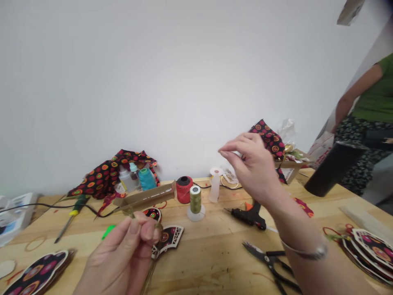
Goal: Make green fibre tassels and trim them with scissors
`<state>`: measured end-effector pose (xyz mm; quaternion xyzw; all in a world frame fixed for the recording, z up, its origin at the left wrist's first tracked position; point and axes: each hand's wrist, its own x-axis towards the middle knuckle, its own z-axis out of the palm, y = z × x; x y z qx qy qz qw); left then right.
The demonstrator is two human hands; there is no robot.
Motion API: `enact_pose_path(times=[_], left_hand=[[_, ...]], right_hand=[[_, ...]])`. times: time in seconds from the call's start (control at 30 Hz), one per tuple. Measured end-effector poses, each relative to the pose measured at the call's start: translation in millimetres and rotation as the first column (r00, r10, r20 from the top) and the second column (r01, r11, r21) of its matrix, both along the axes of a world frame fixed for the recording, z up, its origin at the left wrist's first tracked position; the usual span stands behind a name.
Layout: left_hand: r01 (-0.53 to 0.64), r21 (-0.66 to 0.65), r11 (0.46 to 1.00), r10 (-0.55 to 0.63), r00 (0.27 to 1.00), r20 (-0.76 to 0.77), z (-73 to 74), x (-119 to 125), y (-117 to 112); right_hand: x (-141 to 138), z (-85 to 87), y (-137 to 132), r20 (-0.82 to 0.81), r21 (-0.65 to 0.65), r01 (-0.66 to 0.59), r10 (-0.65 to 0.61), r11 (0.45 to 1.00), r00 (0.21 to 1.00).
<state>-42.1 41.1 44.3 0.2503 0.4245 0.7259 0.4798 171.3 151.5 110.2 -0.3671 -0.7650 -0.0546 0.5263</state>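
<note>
Low at the left-centre, my left hand [123, 254] is closed in a pinch on olive-gold thread [149, 273], whose strands hang below the fingers. A small rounded olive-brown piece shows at its fingertips, too small to name. My right hand [250, 162] is raised over the table with thumb and fingers pressed together; whatever they hold, if anything, cannot be made out. Between the hands stands a spool of olive thread [195, 200] on a white base. Just beyond my left hand lies a fan-shaped wooden frame with patterned fabric [172, 237].
Black scissors [270, 260] and a glue gun [250, 215] lie near my right forearm. Red thread [184, 190] stands by an open cardboard box [147, 198]. A screwdriver [69, 221] rests left. Fabric-covered pieces [373, 246] are stacked right. Another person [368, 98] stands beyond the table.
</note>
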Motion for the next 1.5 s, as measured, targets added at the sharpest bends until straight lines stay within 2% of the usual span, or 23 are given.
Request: enact_pose_path(times=[0.07, 0.1, 0.13, 0.2, 0.23, 0.3, 0.4, 0.47, 0.53, 0.63, 0.77, 0.87, 0.93, 1.0, 1.07, 1.1, 1.17, 1.3, 1.4, 1.43, 1.5], left_hand=[[0.007, -0.035, 0.999, -0.008, 1.0, -0.024, -1.2, 2, -2], [0.017, -0.056, 0.998, -0.019, 0.999, -0.049, -2.1, 4, -2], [0.033, -0.078, 0.996, -0.039, 0.996, -0.081, -3.3, 5, -2], [0.08, -0.125, 0.989, -0.1, 0.982, -0.161, -6.9, 11, -3], [0.111, -0.148, 0.983, -0.14, 0.969, -0.205, -9.3, 14, -3], [0.178, -0.194, 0.965, -0.228, 0.932, -0.283, -15.0, 23, -4], [0.264, -0.262, 0.929, -0.345, 0.873, -0.345, -24.2, 38, -6], [0.304, -0.29, 0.907, -0.4, 0.837, -0.372, -29.5, 48, -8], [0.327, -0.314, 0.891, -0.438, 0.802, -0.406, -33.2, 55, -10], [0.33, -0.348, 0.878, -0.469, 0.743, -0.478, -35.2, 62, -12], [0.325, -0.374, 0.869, -0.489, 0.686, -0.539, -32.5, 66, -15], [0.315, -0.387, 0.867, -0.489, 0.687, -0.537, -29.9, 69, -15], [0.313, -0.396, 0.863, -0.493, 0.688, -0.532, -29.5, 70, -16], [0.329, -0.399, 0.856, -0.507, 0.685, -0.523, -30.3, 70, -16], [0.342, -0.395, 0.852, -0.515, 0.678, -0.524, -31.5, 69, -17], [0.343, -0.393, 0.853, -0.515, 0.675, -0.528, -32.2, 68, -17], [0.343, -0.389, 0.855, -0.513, 0.67, -0.536, -33.7, 66, -18], [0.382, -0.392, 0.837, -0.546, 0.633, -0.549, -38.1, 63, -19], [0.373, -0.419, 0.828, -0.56, 0.591, -0.581, -42.7, 60, -17], [0.338, -0.408, 0.848, -0.528, 0.595, -0.605, -43.9, 58, -16], [0.203, -0.321, 0.925, -0.376, 0.616, -0.693, -45.1, 53, -17]], right_hand=[[20, -6.3, -28, 0.1, -0.068, 0.009, -0.002, 0.998, 0.995], [30, -13.6, -41, 0.182, -0.151, -0.029, 0.057, 0.988, 0.982], [39, -23.0, -54, 0.261, -0.268, -0.084, 0.156, 0.96, 0.953], [52, -43.8, -76, 0.364, -0.501, -0.155, 0.37, 0.851, 0.855], [55, -53.5, -84, 0.354, -0.57, -0.15, 0.406, 0.808, 0.842], [52, -68.5, -94, 0.226, -0.676, -0.13, 0.372, 0.725, 0.9], [31, -80.8, -95, -0.113, -0.787, -0.231, 0.234, 0.572, 0.966], [16, -86.3, -93, -0.36, -0.787, -0.375, 0.128, 0.49, 0.924], [6, -91.4, -90, -0.522, -0.761, -0.514, 0.097, 0.396, 0.848], [1, -97.1, -89, -0.635, -0.725, -0.629, 0.082, 0.282, 0.768], [0, -100.1, -89, -0.711, -0.68, -0.703, 0.047, 0.208, 0.702], [-3, -102.0, -90, -0.751, -0.638, -0.745, 0.058, 0.195, 0.658], [-4, -103.7, -91, -0.76, -0.619, -0.755, 0.078, 0.217, 0.645], [-4, -105.1, -91, -0.71, -0.647, -0.698, 0.092, 0.307, 0.698], [-4, -105.8, -91, -0.599, -0.705, -0.57, 0.076, 0.421, 0.797], [-3, -105.9, -91, -0.545, -0.728, -0.511, 0.066, 0.457, 0.836], [-2, -105.8, -91, -0.475, -0.758, -0.448, 0.069, 0.474, 0.877], [1, -103.6, -90, -0.458, -0.782, -0.446, 0.084, 0.436, 0.885], [3, -99.4, -87, -0.454, -0.765, -0.434, 0.078, 0.476, 0.887], [3, -97.7, -85, -0.449, -0.754, -0.422, 0.074, 0.503, 0.891], [4, -94.5, -82, -0.441, -0.733, -0.405, 0.071, 0.546, 0.895]])
